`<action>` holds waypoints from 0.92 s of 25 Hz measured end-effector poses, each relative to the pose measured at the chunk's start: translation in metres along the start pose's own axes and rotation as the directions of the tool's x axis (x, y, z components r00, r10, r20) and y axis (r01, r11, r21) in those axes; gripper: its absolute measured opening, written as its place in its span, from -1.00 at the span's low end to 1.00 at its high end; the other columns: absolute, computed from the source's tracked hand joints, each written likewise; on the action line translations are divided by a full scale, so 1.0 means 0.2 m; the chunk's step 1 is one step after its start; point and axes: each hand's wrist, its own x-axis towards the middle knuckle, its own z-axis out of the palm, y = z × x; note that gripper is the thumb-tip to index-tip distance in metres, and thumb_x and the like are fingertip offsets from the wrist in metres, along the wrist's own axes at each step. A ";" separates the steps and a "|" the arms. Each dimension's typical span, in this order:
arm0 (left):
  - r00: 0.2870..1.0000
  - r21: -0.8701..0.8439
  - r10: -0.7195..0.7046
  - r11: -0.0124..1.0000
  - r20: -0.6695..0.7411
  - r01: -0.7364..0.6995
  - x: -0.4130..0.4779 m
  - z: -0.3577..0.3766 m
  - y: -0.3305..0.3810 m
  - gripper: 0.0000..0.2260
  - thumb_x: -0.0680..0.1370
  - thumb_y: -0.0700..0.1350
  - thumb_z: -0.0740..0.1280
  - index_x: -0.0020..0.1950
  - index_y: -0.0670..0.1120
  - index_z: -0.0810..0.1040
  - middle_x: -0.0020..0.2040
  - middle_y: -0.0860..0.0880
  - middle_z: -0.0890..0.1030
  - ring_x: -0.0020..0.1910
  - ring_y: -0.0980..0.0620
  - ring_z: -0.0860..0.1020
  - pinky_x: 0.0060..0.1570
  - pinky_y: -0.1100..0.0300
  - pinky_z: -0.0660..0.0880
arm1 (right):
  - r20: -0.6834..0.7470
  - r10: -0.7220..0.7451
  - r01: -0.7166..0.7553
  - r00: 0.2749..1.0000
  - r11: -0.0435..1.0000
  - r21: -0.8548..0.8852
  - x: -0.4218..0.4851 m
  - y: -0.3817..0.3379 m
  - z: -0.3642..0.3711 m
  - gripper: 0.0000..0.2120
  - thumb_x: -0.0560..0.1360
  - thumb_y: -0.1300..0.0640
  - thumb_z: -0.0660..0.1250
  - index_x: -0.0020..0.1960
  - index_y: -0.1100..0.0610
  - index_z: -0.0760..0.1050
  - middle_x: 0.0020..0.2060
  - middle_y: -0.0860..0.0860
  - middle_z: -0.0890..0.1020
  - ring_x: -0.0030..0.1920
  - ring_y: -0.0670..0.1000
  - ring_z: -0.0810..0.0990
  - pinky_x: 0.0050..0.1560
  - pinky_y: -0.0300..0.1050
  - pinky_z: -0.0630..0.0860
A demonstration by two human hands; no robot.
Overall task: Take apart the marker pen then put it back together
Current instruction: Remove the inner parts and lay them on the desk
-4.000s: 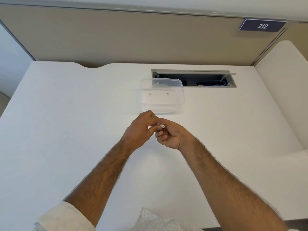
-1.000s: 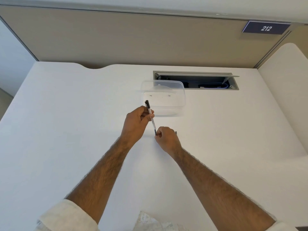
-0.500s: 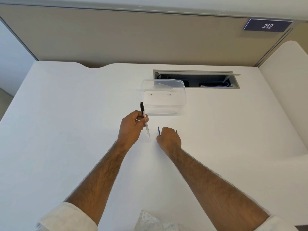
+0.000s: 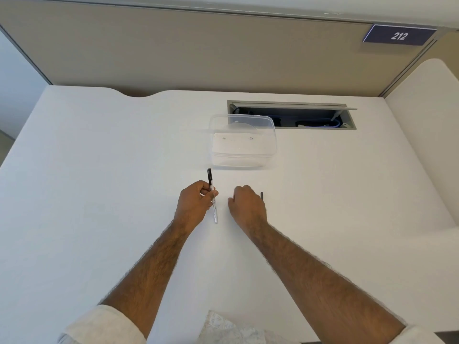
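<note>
Desk (image 4: 99, 170): white, broad; bare surface on all sides of the work.

Partition (image 4: 198, 50): beige, along the far edge, carrying a plate numbered 212 (image 4: 399, 35).

Cable hatch (image 4: 290, 115): open slot in the desk, far right of centre, wires inside. A small part that rolls could drop in; judged the main hazard, though well apart from the hands.

Clear tub (image 4: 242, 142): lidless plastic container, just beyond the hands; 2 small specks inside, too small to identify. Does not obstruct the work.

Left hand (image 4: 195, 204): closed round the marker barrel (image 4: 213, 202), white body, black end pointing away, near end apparently open and close to the desk.

Right hand (image 4: 247, 207): knuckles up, curled low over the desk; whether it grips anything cannot be told.

Dark thin piece (image 4: 261, 195): only a tip shows, just beside the right hand; probably a marker part, contact unclear.

Step judged: barrel emptied, inner parts being laid down. Advice: lay pieces flat, parallel, near the edge closest to the person and away from the hatch; keep the barrel's open end off the desk.
</note>
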 end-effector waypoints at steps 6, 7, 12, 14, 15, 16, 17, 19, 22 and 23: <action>0.998 0.047 -0.058 0.997 0.027 0.056 0.01 0.03 -0.03 -0.91 0.56 -0.16 0.46 -0.03 -0.16 0.63 -0.17 -0.09 0.70 -0.29 0.00 0.70 -0.30 0.21 0.65 | 0.068 -0.016 -0.006 0.998 0.948 0.317 -0.08 -0.06 0.09 -0.83 0.53 0.02 0.35 -0.02 0.11 0.59 -0.14 -0.02 0.69 -0.14 0.02 0.64 -0.14 -0.05 0.58; 0.997 0.057 -0.067 0.996 0.036 0.065 0.02 0.03 -0.03 -0.92 0.57 -0.16 0.45 -0.04 -0.16 0.62 -0.19 -0.09 0.70 -0.31 0.03 0.68 -0.35 0.28 0.61 | 0.063 0.007 -0.028 0.998 0.944 0.327 -0.08 -0.07 0.10 -0.85 0.53 0.03 0.34 -0.06 0.11 0.59 -0.18 -0.02 0.68 -0.16 0.02 0.64 -0.16 -0.05 0.59; 0.992 0.052 -0.107 0.993 0.065 0.103 0.03 0.06 -0.03 -0.91 0.56 -0.19 0.45 -0.05 -0.22 0.63 -0.18 -0.13 0.70 -0.33 0.02 0.66 -0.42 0.36 0.55 | 0.079 0.075 -0.099 0.994 0.928 0.360 -0.08 -0.07 0.11 -0.84 0.51 0.04 0.30 -0.12 0.12 0.56 -0.29 -0.02 0.67 -0.26 0.02 0.62 -0.26 -0.05 0.56; 0.990 0.040 -0.128 0.991 0.053 0.126 0.04 0.07 -0.03 -0.90 0.56 -0.21 0.45 -0.04 -0.24 0.63 -0.16 -0.15 0.71 -0.33 0.01 0.66 -0.43 0.36 0.55 | 0.084 0.088 -0.112 0.993 0.930 0.350 -0.08 -0.06 0.10 -0.84 0.51 0.03 0.30 -0.13 0.11 0.55 -0.29 -0.03 0.66 -0.29 0.01 0.59 -0.30 -0.09 0.51; 0.990 0.033 -0.137 0.990 0.047 0.135 0.04 0.08 -0.03 -0.92 0.55 -0.22 0.46 -0.03 -0.24 0.63 -0.15 -0.16 0.71 -0.32 0.01 0.66 -0.42 0.36 0.55 | 0.084 0.095 -0.118 0.992 0.933 0.341 -0.07 -0.06 0.10 -0.84 0.50 0.03 0.30 -0.14 0.10 0.55 -0.28 -0.03 0.65 -0.29 0.00 0.59 -0.31 -0.10 0.49; 0.989 0.022 -0.142 0.990 0.041 0.141 0.05 0.09 -0.03 -0.93 0.54 -0.24 0.46 -0.02 -0.22 0.63 -0.14 -0.16 0.72 -0.29 -0.01 0.68 -0.40 0.33 0.58 | 0.083 0.105 -0.127 0.991 0.935 0.331 -0.06 -0.06 0.10 -0.84 0.50 0.02 0.30 -0.14 0.10 0.55 -0.28 -0.03 0.65 -0.28 0.00 0.59 -0.30 -0.10 0.50; 0.989 0.014 -0.145 0.989 0.035 0.144 0.05 0.10 -0.03 -0.93 0.53 -0.25 0.46 0.00 -0.21 0.63 -0.13 -0.17 0.72 -0.25 -0.03 0.69 -0.35 0.29 0.61 | 0.083 0.112 -0.133 0.990 0.938 0.321 -0.06 -0.07 0.10 -0.83 0.51 0.02 0.30 -0.14 0.10 0.55 -0.28 -0.03 0.65 -0.26 0.01 0.61 -0.29 -0.10 0.51; 0.988 0.013 -0.153 0.988 0.029 0.153 0.05 0.11 -0.04 -0.89 0.52 -0.26 0.46 0.03 -0.20 0.63 -0.12 -0.17 0.73 -0.19 -0.08 0.72 -0.26 0.20 0.64 | 0.090 0.119 -0.141 0.989 0.945 0.296 -0.05 -0.07 0.11 -0.83 0.51 0.02 0.30 -0.14 0.11 0.54 -0.27 -0.02 0.65 -0.23 0.03 0.63 -0.27 -0.08 0.53; 0.986 0.023 -0.163 0.987 0.020 0.162 0.05 0.13 -0.04 -0.87 0.50 -0.26 0.47 0.04 -0.20 0.63 -0.11 -0.15 0.72 -0.19 -0.09 0.73 -0.26 0.21 0.62 | 0.101 0.121 -0.145 0.987 0.952 0.270 -0.03 -0.08 0.10 -0.84 0.51 0.04 0.29 -0.14 0.12 0.54 -0.24 0.00 0.66 -0.20 0.05 0.64 -0.27 -0.10 0.51; 0.986 0.027 -0.164 0.986 0.016 0.163 0.06 0.13 -0.04 -0.87 0.50 -0.27 0.47 0.03 -0.20 0.63 -0.11 -0.14 0.72 -0.20 -0.09 0.73 -0.27 0.22 0.61 | 0.104 0.126 -0.150 0.987 0.952 0.267 -0.02 -0.08 0.10 -0.84 0.51 0.05 0.30 -0.13 0.13 0.54 -0.23 0.01 0.66 -0.20 0.06 0.64 -0.28 -0.10 0.51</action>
